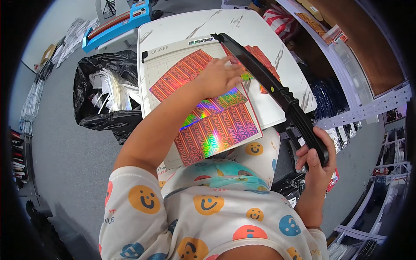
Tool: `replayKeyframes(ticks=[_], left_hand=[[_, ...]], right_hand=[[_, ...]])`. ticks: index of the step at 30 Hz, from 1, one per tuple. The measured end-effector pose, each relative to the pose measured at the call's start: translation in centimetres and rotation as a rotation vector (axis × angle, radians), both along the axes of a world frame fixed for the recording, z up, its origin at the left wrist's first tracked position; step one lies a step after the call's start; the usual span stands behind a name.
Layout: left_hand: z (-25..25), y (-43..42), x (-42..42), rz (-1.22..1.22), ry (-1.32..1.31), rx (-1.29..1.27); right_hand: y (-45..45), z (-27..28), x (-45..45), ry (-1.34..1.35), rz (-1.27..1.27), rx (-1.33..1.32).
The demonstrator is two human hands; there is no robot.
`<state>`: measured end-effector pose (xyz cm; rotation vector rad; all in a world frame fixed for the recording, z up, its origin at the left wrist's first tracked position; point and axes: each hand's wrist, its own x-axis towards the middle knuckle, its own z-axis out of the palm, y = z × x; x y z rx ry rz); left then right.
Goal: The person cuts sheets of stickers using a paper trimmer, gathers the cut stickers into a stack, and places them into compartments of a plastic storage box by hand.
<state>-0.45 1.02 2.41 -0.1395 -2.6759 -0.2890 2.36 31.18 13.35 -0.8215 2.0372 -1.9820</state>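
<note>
A paper cutter lies on the white marbled table, its long black blade arm raised at the right. My right hand is wrapped round the black handle at the lower end of that arm. Shiny red-orange patterned sheets cover much of the cutter bed. My left hand rests palm down over the sheets near the cutting edge, its fingers spread and pointing right. What lies under the palm is hidden. More patterned pieces lie on the table beyond the blade arm.
A black bag holding white paper strips stands left of the table. Behind it is a blue machine. Shelving and a perforated white rail run along the right side.
</note>
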Motion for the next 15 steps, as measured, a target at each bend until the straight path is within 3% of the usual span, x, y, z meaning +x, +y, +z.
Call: replayKeyframes(ticks=[2, 5, 8, 15], left_hand=[[1.5, -0.5, 1.7, 0.207, -0.07, 0.069], [0.4, -1.6, 3.6, 0.559, -0.118, -0.095], [0.1, -2.2, 3.4, 0.43, -0.161, -0.096], [-1.8, -2.1, -0.4, 0.407, -0.071, -0.041]], right_hand=[[0.0, 0.1, 0.0, -0.007, 0.001, 0.007], [0.0, 0.3, 0.1, -0.017, -0.011, 0.024], [-0.2, 0.4, 0.1, -0.014, -0.009, 0.033], [-0.2, 0.5, 0.1, 0.008, -0.049, 0.086]])
